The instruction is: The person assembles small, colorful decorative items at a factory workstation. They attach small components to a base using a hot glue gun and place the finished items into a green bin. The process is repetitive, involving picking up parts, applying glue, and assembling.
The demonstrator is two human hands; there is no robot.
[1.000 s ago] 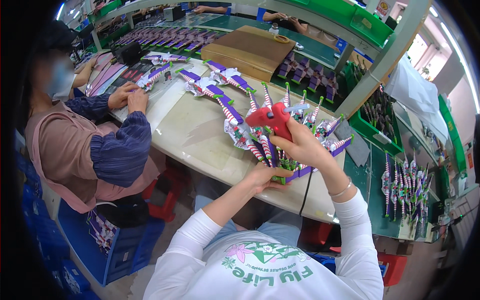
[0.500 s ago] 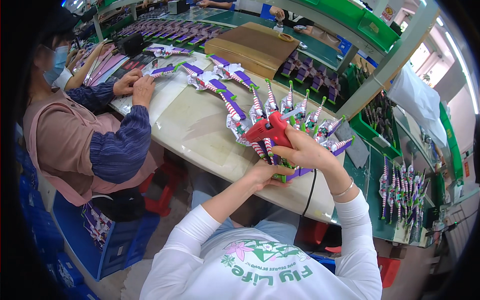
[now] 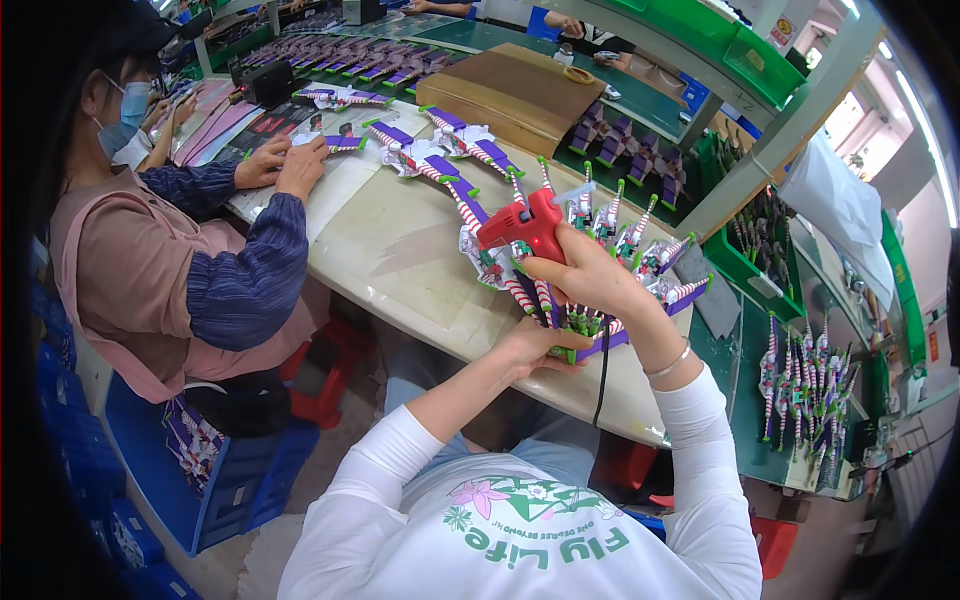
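Note:
My right hand (image 3: 598,272) is closed around a red hot glue gun (image 3: 530,226), its pale nozzle pointing to the far right over the pieces. A black cord (image 3: 602,385) hangs below that hand. Lower down and to the left, my left hand (image 3: 535,346) is closed on the near end of a toy part with red-and-white striped legs (image 3: 525,297) and green tips. The fingers partly hide that end. Several more striped-leg toy parts (image 3: 628,240), with white, green and purple pieces, fan out beyond and to the right of my hands.
More purple-and-white parts (image 3: 410,157) lie across the pale table (image 3: 370,270). A brown cardboard box (image 3: 510,90) stands at the back. At the left, a co-worker's hands (image 3: 285,168) handle another part. Shelf posts (image 3: 770,150) and a green bin (image 3: 765,275) are at the right.
My right hand has moved slightly left and up with the glue gun, whose nozzle has shifted upward. My left hand keeps its grip. The co-worker's hands have shifted slightly right.

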